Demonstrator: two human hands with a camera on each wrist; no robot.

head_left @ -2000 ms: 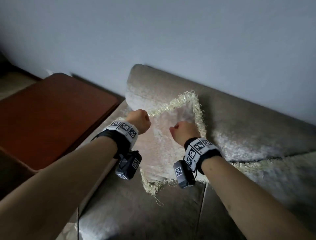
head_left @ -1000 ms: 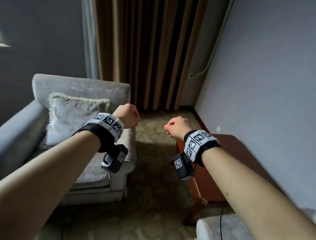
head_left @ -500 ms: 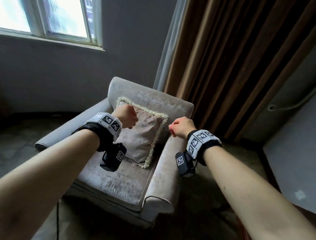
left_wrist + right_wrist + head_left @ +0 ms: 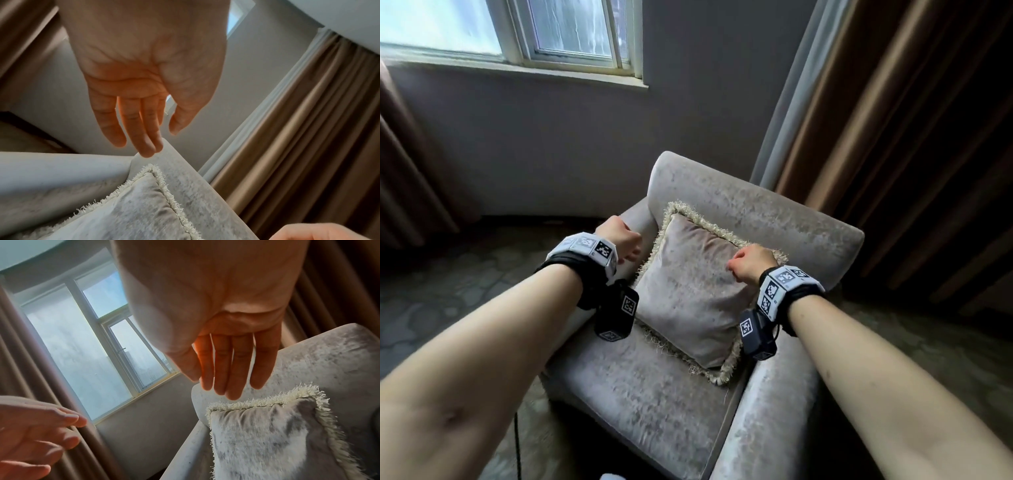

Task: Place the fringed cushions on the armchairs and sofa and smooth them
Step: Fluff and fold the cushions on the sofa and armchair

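Note:
A grey-beige fringed cushion (image 4: 688, 294) leans upright against the back of a pale velvet armchair (image 4: 756, 212). My left hand (image 4: 621, 241) hovers over the cushion's upper left corner, near the chair's left arm. My right hand (image 4: 751, 262) hovers over the cushion's upper right corner. Neither hand holds anything. In the left wrist view the left hand (image 4: 152, 139) has loosely straight fingers above the cushion (image 4: 133, 211) and chair back (image 4: 195, 186). The right wrist view shows the right hand (image 4: 213, 386) with straight fingers just above the cushion's fringe (image 4: 263, 434).
The armchair stands in a corner under a window (image 4: 534, 31). Brown curtains (image 4: 893, 137) hang behind and to the right. Patterned carpet (image 4: 448, 274) surrounds the chair, and a dark cable (image 4: 517, 445) runs along the floor by its front left.
The view swung from the sofa cushion, past a wooden side table, to this armchair. Both hands now hang closer over the armchair's cushion.

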